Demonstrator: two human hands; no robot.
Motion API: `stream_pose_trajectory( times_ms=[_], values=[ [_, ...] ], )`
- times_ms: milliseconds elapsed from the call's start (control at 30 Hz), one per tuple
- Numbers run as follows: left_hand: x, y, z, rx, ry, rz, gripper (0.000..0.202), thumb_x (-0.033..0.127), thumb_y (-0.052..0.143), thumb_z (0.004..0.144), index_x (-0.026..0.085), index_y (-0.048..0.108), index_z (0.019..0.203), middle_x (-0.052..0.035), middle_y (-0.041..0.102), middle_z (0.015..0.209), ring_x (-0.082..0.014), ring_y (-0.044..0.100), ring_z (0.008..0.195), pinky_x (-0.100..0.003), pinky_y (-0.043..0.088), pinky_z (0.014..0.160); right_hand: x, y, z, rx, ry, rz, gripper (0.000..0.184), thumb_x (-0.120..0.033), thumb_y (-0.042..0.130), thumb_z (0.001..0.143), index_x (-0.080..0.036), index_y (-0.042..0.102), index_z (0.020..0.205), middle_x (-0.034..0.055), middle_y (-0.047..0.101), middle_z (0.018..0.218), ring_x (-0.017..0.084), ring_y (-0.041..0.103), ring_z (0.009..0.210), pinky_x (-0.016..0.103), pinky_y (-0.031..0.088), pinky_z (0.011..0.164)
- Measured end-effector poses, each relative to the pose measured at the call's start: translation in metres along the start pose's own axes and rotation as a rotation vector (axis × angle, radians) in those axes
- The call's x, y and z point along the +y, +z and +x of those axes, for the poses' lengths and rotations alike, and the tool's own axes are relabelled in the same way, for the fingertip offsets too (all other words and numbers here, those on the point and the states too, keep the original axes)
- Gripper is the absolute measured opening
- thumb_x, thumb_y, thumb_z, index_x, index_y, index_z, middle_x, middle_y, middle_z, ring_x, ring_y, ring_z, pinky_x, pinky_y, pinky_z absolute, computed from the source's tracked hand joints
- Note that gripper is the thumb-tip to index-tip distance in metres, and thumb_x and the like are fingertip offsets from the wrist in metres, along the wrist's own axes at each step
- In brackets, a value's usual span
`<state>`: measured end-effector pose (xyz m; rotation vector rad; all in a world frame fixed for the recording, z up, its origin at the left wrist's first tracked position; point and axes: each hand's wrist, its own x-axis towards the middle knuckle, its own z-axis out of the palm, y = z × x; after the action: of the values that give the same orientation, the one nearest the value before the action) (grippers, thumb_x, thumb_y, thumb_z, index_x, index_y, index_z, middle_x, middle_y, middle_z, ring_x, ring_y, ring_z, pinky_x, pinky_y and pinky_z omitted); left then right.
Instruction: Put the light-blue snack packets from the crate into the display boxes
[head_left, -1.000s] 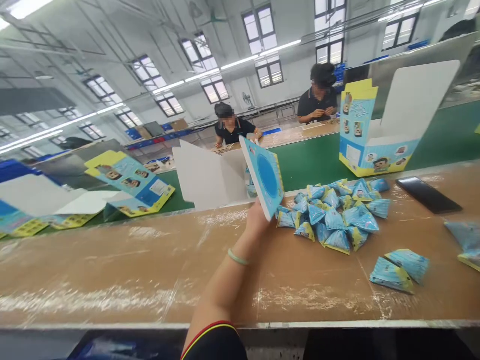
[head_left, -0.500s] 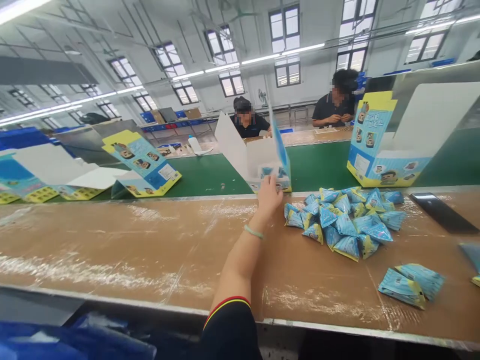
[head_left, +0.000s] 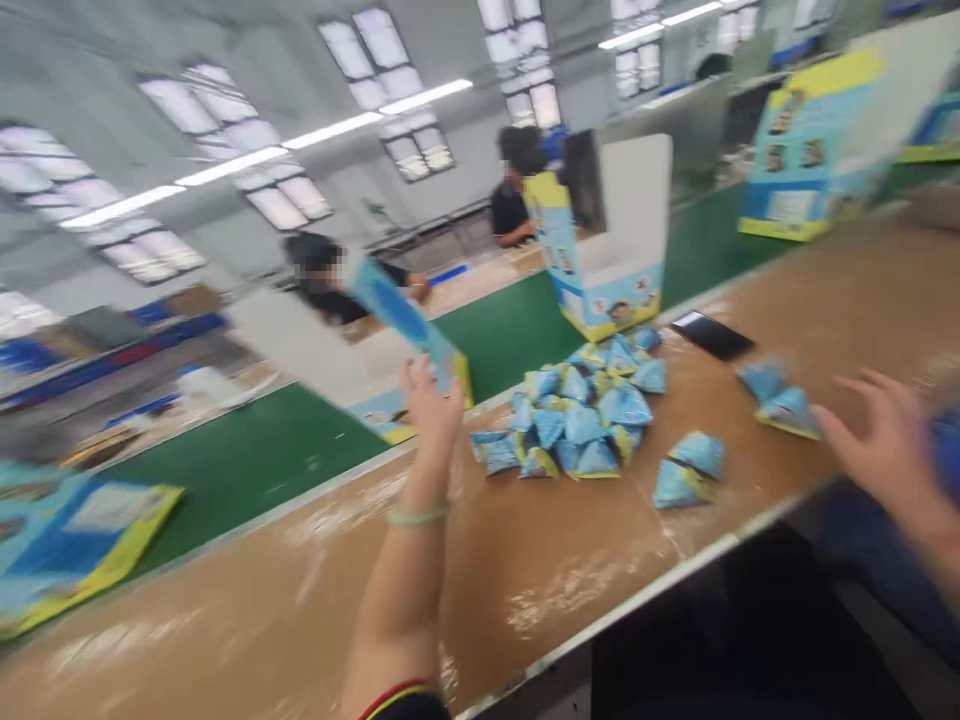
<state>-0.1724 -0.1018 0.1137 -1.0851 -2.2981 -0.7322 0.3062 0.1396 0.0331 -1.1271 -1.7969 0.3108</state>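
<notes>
My left hand [head_left: 433, 405], with a pale green bangle on its wrist, is raised at the near side of an open display box [head_left: 379, 410]. Its fingers are apart and hold nothing I can see. The blue and yellow side flap of that box stands up just behind the fingers. At the right, my right hand [head_left: 874, 435] is open, fingers spread, close beside a pair of small blue packets [head_left: 784, 405]. Between the hands lies a heap of blue and yellow pyramid-shaped packets [head_left: 581, 420], with another pair of packets [head_left: 690, 470] nearer the edge.
A black phone [head_left: 712, 335] lies behind the packets. Along the green belt [head_left: 495, 320] stand another open box [head_left: 619, 290], a farther box [head_left: 795, 150] and a blue-yellow box [head_left: 82, 540] at left. Two people sit across the belt. The brown tabletop [head_left: 300, 600] has a pale front edge.
The view has swung to the right and tilted. My left hand has come up out of the box opening with fingers loosened. My right hand has come into view near the right-hand packets.
</notes>
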Motion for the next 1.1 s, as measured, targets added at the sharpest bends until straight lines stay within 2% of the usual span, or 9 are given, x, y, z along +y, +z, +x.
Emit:
stream_pose_trajectory(
  times_ms=[100,200,367,533,633,733,867,1000,1100],
  values=[
    [0.040,0.001,-0.035,0.009,0.113,-0.263,0.046,0.032,0.056,0.090,0.016,0.049,0.133,-0.0198,0.046,0.145,-0.0263,0.064,0.105,-0.042,0.058,0.080,0.018,0.003,-0.010,0.039,-0.008,0.014,0.052,-0.061,0.049,0.086,-0.024,0.058,0.121,0.0228,0.056,0.132,0.037,0.052,0.132,0.061,0.040,0.112],
    [0.079,-0.003,-0.081,-0.193,0.420,-0.464,0.026,0.030,0.058,0.089,0.032,0.063,0.115,-0.0056,0.065,0.120,-0.0284,0.063,0.116,-0.048,0.056,0.095,0.033,0.016,-0.010,0.005,-0.021,0.043,0.062,-0.061,0.058,0.086,-0.019,0.053,0.131,0.0218,0.052,0.140,0.035,0.048,0.136,0.059,0.040,0.113],
    [0.144,0.008,-0.143,-0.520,0.487,-0.706,0.072,0.032,0.063,0.085,0.054,0.033,0.146,0.0011,0.045,0.153,-0.0289,0.048,0.140,-0.054,0.049,0.111,0.041,0.034,0.002,-0.224,-0.045,0.100,0.090,-0.062,0.077,0.073,-0.023,0.045,0.147,0.0197,0.035,0.158,0.035,0.031,0.150,0.058,0.025,0.123],
    [0.192,0.051,-0.157,-0.587,0.530,-0.762,0.092,0.044,0.069,0.084,0.037,0.015,0.158,-0.0131,0.018,0.168,-0.0327,0.022,0.155,-0.055,0.030,0.125,0.043,0.054,0.030,-0.363,-0.131,0.144,0.081,-0.052,0.079,0.075,-0.025,0.053,0.146,0.0163,0.028,0.163,0.035,0.028,0.152,0.057,0.025,0.123],
    [0.212,0.072,-0.154,-0.621,0.620,-0.750,0.074,0.037,0.070,0.084,0.025,0.040,0.150,-0.0188,0.017,0.167,-0.0350,0.023,0.155,-0.053,0.031,0.124,0.043,0.062,0.041,-0.474,-0.266,0.097,0.045,-0.042,0.076,0.080,-0.024,0.073,0.120,0.0130,0.035,0.160,0.036,0.036,0.147,0.056,0.030,0.122],
    [0.229,0.086,-0.151,-0.693,0.676,-0.747,0.048,0.029,0.068,0.086,0.024,0.060,0.133,-0.0159,0.041,0.157,-0.0303,0.043,0.145,-0.049,0.040,0.119,0.046,0.065,0.047,-0.507,-0.318,0.002,0.023,-0.031,0.070,0.083,-0.021,0.079,0.102,0.0140,0.054,0.143,0.034,0.052,0.131,0.054,0.041,0.113],
    [0.251,0.102,-0.152,-0.683,0.612,-0.767,0.034,0.025,0.068,0.085,0.024,0.068,0.120,-0.0115,0.062,0.135,-0.0250,0.059,0.126,-0.044,0.050,0.109,0.053,0.065,0.052,-0.419,-0.248,-0.167,0.021,-0.022,0.064,0.084,-0.018,0.080,0.097,0.0155,0.061,0.126,0.033,0.059,0.114,0.051,0.047,0.103],
    [0.277,0.118,-0.150,-0.617,0.529,-0.754,0.038,0.022,0.071,0.082,0.023,0.068,0.120,-0.0118,0.062,0.134,-0.0257,0.058,0.126,-0.047,0.048,0.110,0.051,0.063,0.054,-0.303,-0.131,-0.262,0.027,-0.024,0.064,0.085,-0.017,0.079,0.106,0.0186,0.054,0.139,0.038,0.054,0.122,0.056,0.043,0.106],
    [0.289,0.121,-0.145,-0.565,0.482,-0.766,0.048,0.027,0.073,0.082,0.023,0.063,0.129,-0.0140,0.053,0.145,-0.0283,0.051,0.135,-0.051,0.043,0.114,0.036,0.056,0.053,-0.116,-0.164,-0.269,0.039,-0.032,0.067,0.086,-0.020,0.072,0.122,0.0173,0.038,0.156,0.044,0.036,0.141,0.064,0.032,0.112]
  ],
)
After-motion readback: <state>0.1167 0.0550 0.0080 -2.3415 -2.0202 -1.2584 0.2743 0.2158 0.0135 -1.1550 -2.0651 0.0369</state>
